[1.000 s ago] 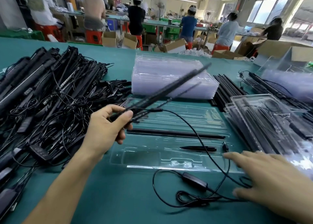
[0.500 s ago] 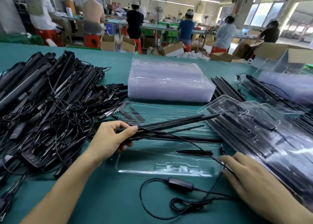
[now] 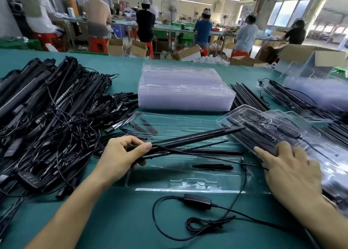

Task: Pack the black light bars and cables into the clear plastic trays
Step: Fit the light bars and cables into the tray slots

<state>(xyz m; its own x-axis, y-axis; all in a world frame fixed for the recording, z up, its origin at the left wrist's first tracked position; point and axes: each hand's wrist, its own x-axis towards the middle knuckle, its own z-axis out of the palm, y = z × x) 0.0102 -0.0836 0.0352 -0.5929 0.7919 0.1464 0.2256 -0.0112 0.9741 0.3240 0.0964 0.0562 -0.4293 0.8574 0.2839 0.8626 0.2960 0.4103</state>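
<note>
While the left hand [image 3: 122, 154] grips the near end of a few black light bars [image 3: 197, 137], holding them slanted just above the open tray [image 3: 188, 184] at the centre of the view, the right hand [image 3: 290, 171] lies flat with straight fingers at four o'clock, touching the edge of the packed trays [image 3: 273, 128] piled at three o'clock. This tray looks barely begun: one seated bar [image 3: 216, 152] lies in a long slot and a small black part [image 3: 212, 167] sits just below it, but the held bars are not yet pressed in. The cable [image 3: 197, 201] with its inline box lies loose on the green table [image 3: 113, 220] at six o'clock, outside the tray. Much appears left to do, judging by the tangled heap [image 3: 47, 117] at nine o'clock and the stack of empty trays [image 3: 184, 94] at twelve.
</note>
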